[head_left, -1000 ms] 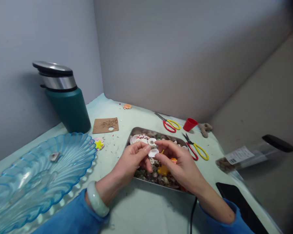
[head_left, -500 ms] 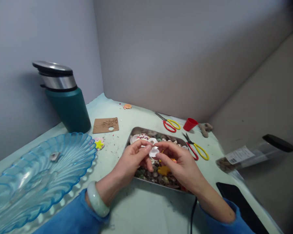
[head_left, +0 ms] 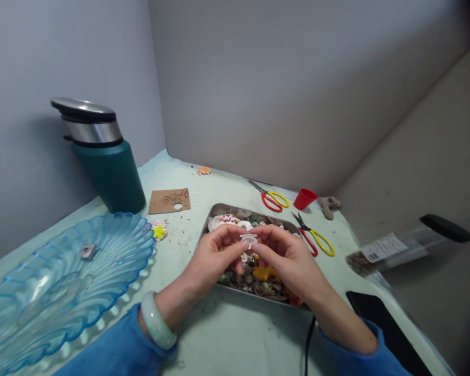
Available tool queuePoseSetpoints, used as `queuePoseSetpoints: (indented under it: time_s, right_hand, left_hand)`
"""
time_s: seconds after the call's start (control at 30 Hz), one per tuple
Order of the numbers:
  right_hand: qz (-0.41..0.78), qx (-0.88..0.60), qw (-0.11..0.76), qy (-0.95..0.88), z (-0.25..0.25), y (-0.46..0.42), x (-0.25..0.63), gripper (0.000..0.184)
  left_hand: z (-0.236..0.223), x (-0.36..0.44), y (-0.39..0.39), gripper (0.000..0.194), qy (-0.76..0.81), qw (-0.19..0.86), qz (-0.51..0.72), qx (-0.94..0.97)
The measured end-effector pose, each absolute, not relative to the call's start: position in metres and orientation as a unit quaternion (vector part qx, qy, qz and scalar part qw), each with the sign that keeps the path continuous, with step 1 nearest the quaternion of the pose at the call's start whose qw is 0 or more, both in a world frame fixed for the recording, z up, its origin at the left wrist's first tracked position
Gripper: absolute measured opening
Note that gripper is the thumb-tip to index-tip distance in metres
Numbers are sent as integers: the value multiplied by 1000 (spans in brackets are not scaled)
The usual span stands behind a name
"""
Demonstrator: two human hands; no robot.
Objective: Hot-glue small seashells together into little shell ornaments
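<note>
Between the fingertips of both hands is a small thin white piece (head_left: 249,240), shell-like in shape; its exact kind is too small to make out. My left hand (head_left: 221,251) pinches its left side. From the other side my right hand (head_left: 282,256) closes thumb and fingers on its right edge. Directly below the hands lies a metal tray (head_left: 253,296) filled with shells, dark rounded pieces and other small things. A yellow piece (head_left: 264,273) shows among them. My hands cover the tray's middle and part of its right side.
To the left are a blue scalloped dish (head_left: 113,261), a green bottle (head_left: 109,177) and a brown card (head_left: 160,201). Behind and right lie two pairs of scissors (head_left: 274,198), a red cup (head_left: 304,198) and a clear tube (head_left: 407,245). A black phone-like slab (head_left: 384,329) sits front right.
The white piece has tilted, its face turning more edge-on. My left thumb has come in onto its lower left, and both hands' fingertips are closer around it.
</note>
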State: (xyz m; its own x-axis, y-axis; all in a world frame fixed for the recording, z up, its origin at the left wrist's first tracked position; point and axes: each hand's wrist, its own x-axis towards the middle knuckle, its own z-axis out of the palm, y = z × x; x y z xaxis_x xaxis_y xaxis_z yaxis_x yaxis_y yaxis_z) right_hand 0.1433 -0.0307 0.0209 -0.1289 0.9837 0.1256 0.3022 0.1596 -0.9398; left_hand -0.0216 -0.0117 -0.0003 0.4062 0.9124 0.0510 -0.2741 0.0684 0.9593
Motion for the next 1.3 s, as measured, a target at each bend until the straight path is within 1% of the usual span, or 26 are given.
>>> queuePoseSetpoints:
  time_s: [0.13,0.2,0.33,0.4,0.47,0.53,0.57,0.63,0.7,0.77,0.87,0.97,1.03,1.1,1.17,1.23,1.3]
  right_hand:
    - [395,-511,405,-647,23,-32,140,23]
    - [371,-516,394,-664,25,-32,141,25]
    - [243,-568,351,-703,35,-36,158,24]
    - [158,-602,290,-727,37,-43,171,23]
    - [77,-644,193,-736,35,-54,182,23]
    - [27,-681,98,-725,28,-67,187,22]
    - [14,-687,64,-723,23,-73,188,22]
    - [-12,-694,31,-719,13,-81,185,20]
    - [-36,-698,21,-715,6,-85,181,16]
    - [-30,-695,46,-717,4,-85,181,16]
    - [57,-682,157,-712,9,-82,190,24]
    - [221,-659,316,-646,18,-78,201,31]
    - [352,-598,424,-582,22,-76,203,34]
    - [450,-519,486,-541,23,-72,202,40]
    - [480,-490,493,-535,24,-67,198,41]
    - [449,-511,495,-540,24,-63,194,36]
    - [408,-513,529,-539,24,-60,190,29]
  left_hand:
    - [1,-21,-12,26,322,655,453,511]
    - [1,-20,-12,24,331,649,462,506]
    - [0,-19,-11,23,340,636,473,506]
    - [-2,-19,-10,24,343,632,477,507]
    - [-2,-19,-10,26,348,628,478,505]
    - [-3,-19,-10,28,355,627,475,505]
    - [-3,-19,-10,28,356,626,474,506]
    - [-3,-19,-10,28,356,624,476,507]
    - [-3,-19,-10,26,359,620,481,506]
    - [-3,-19,-10,24,360,615,487,505]
    - [-2,-19,-10,22,361,611,495,502]
    - [-2,-19,-10,20,365,616,492,495]
    - [-2,-19,-10,19,366,622,489,491]
    - [-2,-19,-9,18,367,626,485,489]
    - [-2,-18,-9,18,368,626,483,491]
    - [-3,-18,-8,18,367,623,484,493]
    - [-4,-17,-8,18,366,622,486,493]
